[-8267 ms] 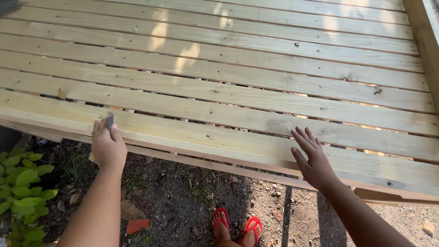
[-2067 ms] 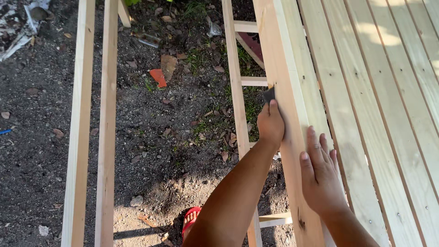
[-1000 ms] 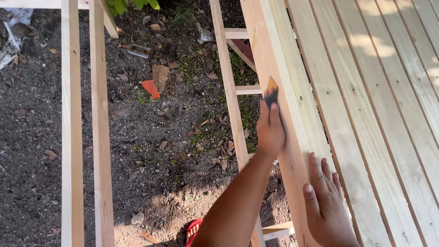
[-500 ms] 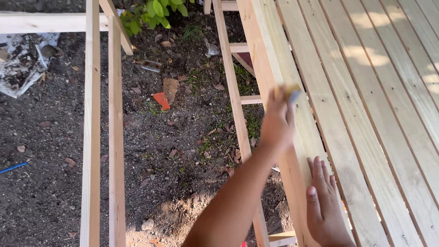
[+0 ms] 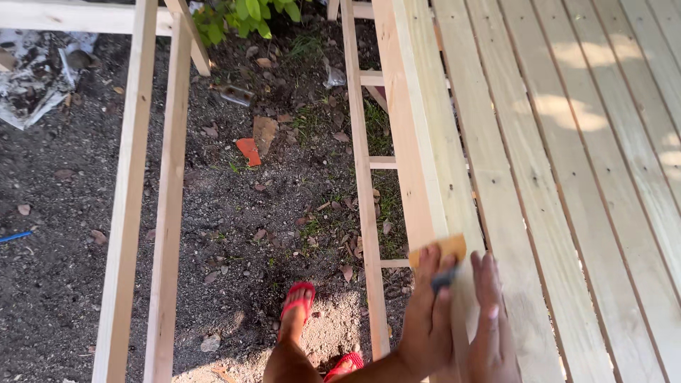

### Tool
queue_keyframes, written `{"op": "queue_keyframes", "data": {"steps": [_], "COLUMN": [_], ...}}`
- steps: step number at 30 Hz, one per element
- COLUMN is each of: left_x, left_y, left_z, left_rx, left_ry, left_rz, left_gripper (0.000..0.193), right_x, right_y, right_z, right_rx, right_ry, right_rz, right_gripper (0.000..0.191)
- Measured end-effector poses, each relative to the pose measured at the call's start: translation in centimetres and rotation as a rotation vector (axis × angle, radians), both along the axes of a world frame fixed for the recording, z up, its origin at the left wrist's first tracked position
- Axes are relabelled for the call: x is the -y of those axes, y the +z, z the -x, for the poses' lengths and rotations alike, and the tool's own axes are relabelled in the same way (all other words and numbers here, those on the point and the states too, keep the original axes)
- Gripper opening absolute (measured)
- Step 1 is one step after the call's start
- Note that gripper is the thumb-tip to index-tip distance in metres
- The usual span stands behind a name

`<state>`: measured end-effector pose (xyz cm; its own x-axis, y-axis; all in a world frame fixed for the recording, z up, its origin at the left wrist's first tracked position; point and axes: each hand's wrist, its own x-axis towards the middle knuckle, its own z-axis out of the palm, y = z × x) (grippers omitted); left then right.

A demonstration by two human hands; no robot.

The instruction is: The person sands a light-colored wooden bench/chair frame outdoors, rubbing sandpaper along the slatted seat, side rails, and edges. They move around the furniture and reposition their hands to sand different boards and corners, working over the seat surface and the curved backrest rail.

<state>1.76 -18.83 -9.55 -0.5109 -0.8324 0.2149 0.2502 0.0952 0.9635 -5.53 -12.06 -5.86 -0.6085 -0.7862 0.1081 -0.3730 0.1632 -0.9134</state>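
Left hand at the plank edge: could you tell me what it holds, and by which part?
The left hand grips a small tan sanding pad by its near end, against the pale wooden plank.

Left hand [image 5: 428, 323] curled, fingers clenched, forearm low at near edge. Right hand [image 5: 493, 328] just right, flat, fingers stretched far.

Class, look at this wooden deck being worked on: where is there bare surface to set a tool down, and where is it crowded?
Free: the deck boards right of the edge board, bare up to the top. Crowded: the near edge, where the left hand holds a sanding block beside the right hand.
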Motion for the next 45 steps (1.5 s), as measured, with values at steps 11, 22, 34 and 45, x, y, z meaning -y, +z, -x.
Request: {"op": "queue_keyframes", "data": {"steps": [11, 22, 34, 45], "left_x": [27.4, 10.2, 11.6, 24.2], "left_y": [-0.3, -2.5, -4.3, -5.7], "left_z": [13.7, 5.2, 6.2, 13.7], "left_rx": [0.002, -0.146, 0.128, 0.205], "left_ry": [0.154, 0.099, 0.129, 0.283], "left_rz": [-0.274, -0.442, -0.523, -0.473], "left_gripper": [0.057, 0.06, 0.051, 0.042], "right_x": [13.8, 19.2, 19.7, 20.1], "right_y": [1.2, 1.8, 1.3, 1.4], "right_z": [6.3, 6.1, 6.7, 6.6], "right_rx": [-0.155, -0.238, -0.52, -0.426], "right_ry": [0.149, 0.248, 0.247, 0.243], "right_rz": [-0.117, -0.164, -0.276, -0.296], "right_gripper": [0.072, 0.074, 0.064, 0.065]}}
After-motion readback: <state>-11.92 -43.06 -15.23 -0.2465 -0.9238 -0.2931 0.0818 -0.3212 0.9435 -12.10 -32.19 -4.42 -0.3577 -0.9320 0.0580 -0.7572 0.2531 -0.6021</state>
